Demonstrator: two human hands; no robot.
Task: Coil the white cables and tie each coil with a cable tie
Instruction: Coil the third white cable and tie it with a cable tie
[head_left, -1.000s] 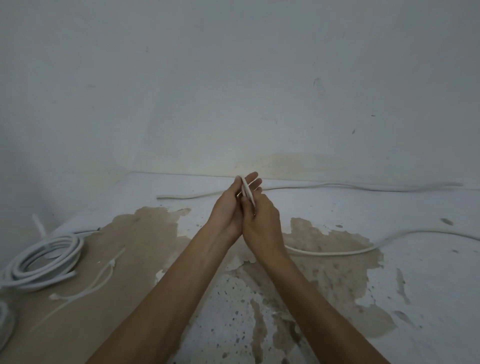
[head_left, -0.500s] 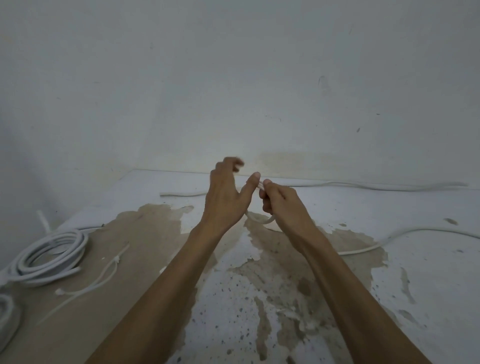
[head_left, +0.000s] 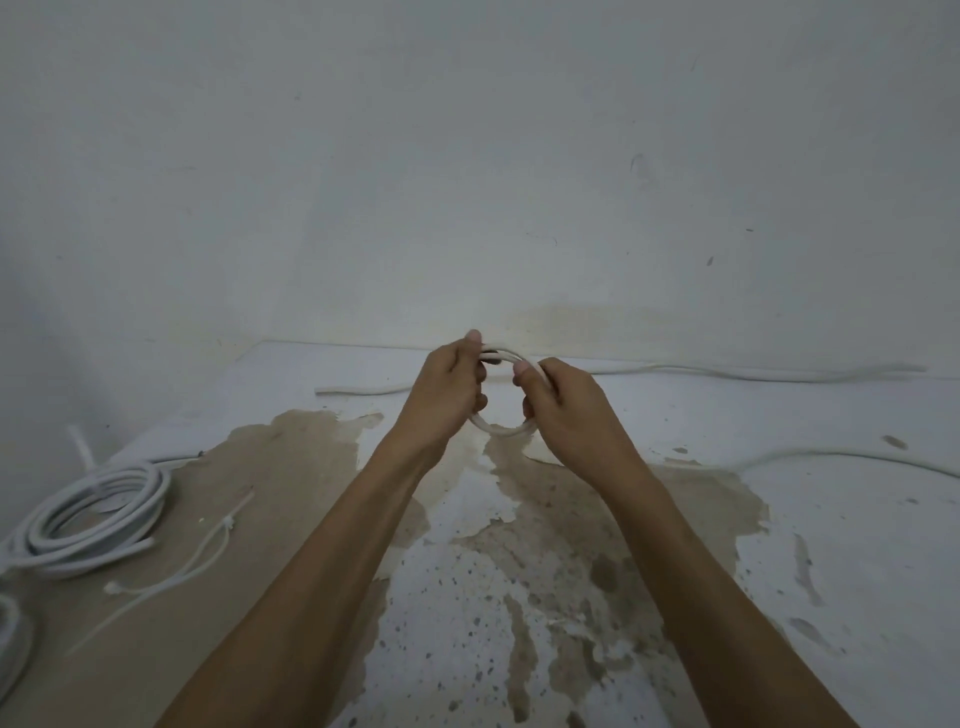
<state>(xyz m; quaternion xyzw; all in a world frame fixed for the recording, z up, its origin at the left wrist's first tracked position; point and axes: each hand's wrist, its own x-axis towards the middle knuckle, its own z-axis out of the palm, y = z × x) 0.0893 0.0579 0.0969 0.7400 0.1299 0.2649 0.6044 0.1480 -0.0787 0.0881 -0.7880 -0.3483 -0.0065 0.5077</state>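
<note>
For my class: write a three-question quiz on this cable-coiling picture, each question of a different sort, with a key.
1. True or false: both hands grip the small loop of white cable.
2. The finished coil lies on which side of the floor? A left, B right, C centre.
3. Fill in: loose cable ties lie beside the finished ____.

Key: 1 true, left hand and right hand both hold it; 2 A; 3 coil.

Dim, flat light; soft w/ wide-angle warp

No readable text, label, brand, number or sign appears anywhere.
</note>
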